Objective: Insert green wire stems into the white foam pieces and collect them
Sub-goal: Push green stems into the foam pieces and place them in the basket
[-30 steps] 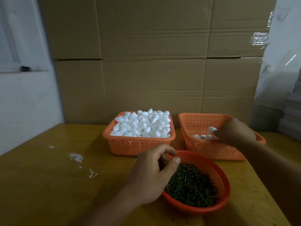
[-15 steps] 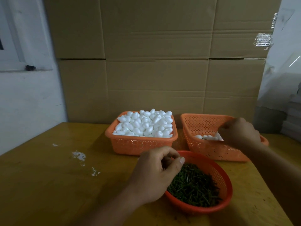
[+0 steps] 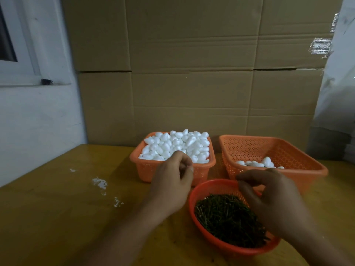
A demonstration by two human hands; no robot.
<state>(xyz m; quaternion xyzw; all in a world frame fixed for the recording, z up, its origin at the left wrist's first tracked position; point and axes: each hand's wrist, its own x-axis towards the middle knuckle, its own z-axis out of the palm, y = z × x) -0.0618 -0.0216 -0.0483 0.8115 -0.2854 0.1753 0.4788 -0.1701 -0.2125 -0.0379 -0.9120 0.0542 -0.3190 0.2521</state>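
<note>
While the right hand (image 3: 272, 200) is coming back from the collection basket (image 3: 299, 169) to hover over the green wire stems (image 3: 226, 217), fingers loosely curled and holding nothing visible, the left hand (image 3: 172, 185) is reaching the white foam pieces (image 3: 172, 144), fingertips bunching together; whether it is pinching one, I cannot tell.

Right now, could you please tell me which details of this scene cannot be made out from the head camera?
- Left hand: its curled fingers hide whether they hold anything.
- Right hand: motion blur hides its fingertips; covers part of the green wire stems.
- Right basket: its near wall hides most of the foam pieces inside; stems in them cannot be seen.
- Both forearms: cut off by the bottom edge.
</note>
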